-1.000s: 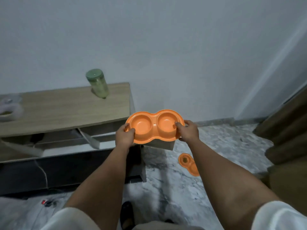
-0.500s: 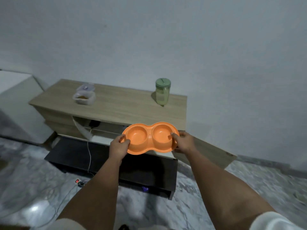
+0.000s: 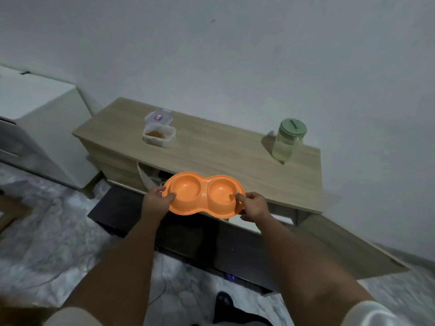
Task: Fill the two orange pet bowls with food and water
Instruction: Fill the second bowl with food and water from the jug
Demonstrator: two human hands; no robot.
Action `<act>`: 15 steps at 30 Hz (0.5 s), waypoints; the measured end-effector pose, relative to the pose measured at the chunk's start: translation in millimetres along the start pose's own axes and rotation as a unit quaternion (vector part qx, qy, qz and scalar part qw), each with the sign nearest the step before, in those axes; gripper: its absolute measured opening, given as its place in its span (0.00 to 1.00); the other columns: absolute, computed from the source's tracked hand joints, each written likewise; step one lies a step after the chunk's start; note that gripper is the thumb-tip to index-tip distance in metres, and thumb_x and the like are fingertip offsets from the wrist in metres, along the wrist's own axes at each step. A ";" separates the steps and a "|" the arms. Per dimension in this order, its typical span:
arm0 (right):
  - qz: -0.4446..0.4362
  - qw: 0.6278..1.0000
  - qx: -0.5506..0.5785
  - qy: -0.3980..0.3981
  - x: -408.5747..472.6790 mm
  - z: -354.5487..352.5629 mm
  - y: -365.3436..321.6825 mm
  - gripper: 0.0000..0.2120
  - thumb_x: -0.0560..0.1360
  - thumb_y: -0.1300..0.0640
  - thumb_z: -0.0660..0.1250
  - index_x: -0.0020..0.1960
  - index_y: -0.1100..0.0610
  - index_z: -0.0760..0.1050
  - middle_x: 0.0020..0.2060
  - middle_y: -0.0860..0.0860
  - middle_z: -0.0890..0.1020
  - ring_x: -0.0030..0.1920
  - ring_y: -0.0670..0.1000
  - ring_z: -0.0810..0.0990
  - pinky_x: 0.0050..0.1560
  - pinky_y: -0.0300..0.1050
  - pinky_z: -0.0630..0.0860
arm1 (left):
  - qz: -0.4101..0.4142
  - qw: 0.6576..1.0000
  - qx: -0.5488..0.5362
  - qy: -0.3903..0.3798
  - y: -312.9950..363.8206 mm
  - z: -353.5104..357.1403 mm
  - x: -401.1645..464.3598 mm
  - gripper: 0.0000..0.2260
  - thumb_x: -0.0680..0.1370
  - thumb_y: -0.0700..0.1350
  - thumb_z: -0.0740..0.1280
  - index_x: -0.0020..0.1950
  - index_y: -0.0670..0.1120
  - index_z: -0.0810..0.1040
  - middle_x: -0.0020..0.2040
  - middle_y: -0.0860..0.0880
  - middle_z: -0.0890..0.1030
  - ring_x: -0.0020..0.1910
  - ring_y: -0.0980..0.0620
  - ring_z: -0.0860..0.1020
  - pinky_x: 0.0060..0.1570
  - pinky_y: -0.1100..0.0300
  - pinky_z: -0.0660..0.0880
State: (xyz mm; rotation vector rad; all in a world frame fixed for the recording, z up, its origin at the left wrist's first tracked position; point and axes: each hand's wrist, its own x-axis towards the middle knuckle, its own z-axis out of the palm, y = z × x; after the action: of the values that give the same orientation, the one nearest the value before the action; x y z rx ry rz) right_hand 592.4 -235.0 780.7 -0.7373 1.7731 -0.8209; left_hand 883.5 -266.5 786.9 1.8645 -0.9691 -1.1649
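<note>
Both bowls of the orange double dish [image 3: 203, 194] empty; gripped at each end by left hand [image 3: 157, 202] and right hand [image 3: 253, 206], over the cabinet's [image 3: 223, 154] front edge. Filling still ahead: food tub [image 3: 159, 135], water jug [image 3: 287, 139] untouched.

Wooden cabinet top [image 3: 211, 151] with 2 things standing on it, well apart.

Toward its left end sits a clear plastic container [image 3: 159, 136] holding brown food, its lid [image 3: 159, 117] open and resting just behind it. Near the right end stands a pale jar [image 3: 287, 142] with a green lid, upright, close to the back edge by the wall. The wood between them is bare. Below the top, the marble-patterned floor [image 3: 47, 250] carries the cabinet.
</note>
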 end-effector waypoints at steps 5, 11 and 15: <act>0.024 1.000 0.010 0.013 58.0 17.7 -19.1 0.23 0.71 0.44 0.78 0.57 0.57 0.78 0.47 0.61 0.86 0.44 0.62 0.88 0.45 0.65 0.86 | 0.014 0.999 0.034 -0.015 17.5 17.1 54.8 0.22 0.73 0.43 0.75 0.66 0.41 0.77 0.64 0.41 0.77 0.62 0.41 0.77 0.62 0.42 0.75; 0.061 0.998 0.022 0.018 129.2 30.8 -44.8 0.23 0.70 0.47 0.80 0.56 0.60 0.78 0.43 0.63 0.86 0.38 0.65 0.86 0.39 0.66 0.85 | -0.011 0.998 0.054 -0.028 41.2 49.3 117.7 0.32 0.64 0.54 0.72 0.65 0.42 0.78 0.61 0.41 0.80 0.61 0.41 0.78 0.61 0.45 0.74; 0.081 0.995 0.047 0.015 161.2 31.7 -63.7 0.19 0.72 0.51 0.80 0.53 0.62 0.76 0.33 0.64 0.82 0.26 0.60 0.79 0.32 0.58 0.82 | -0.025 0.996 0.064 -0.060 52.0 75.2 154.5 0.22 0.75 0.46 0.73 0.68 0.43 0.75 0.63 0.42 0.78 0.60 0.41 0.77 0.55 0.48 0.74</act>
State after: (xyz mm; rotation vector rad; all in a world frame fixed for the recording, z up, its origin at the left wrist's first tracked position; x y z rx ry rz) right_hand 579.5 -405.5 738.1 -0.5140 1.7820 -0.8021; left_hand 850.2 -438.5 747.9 1.9488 -1.0911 -1.2832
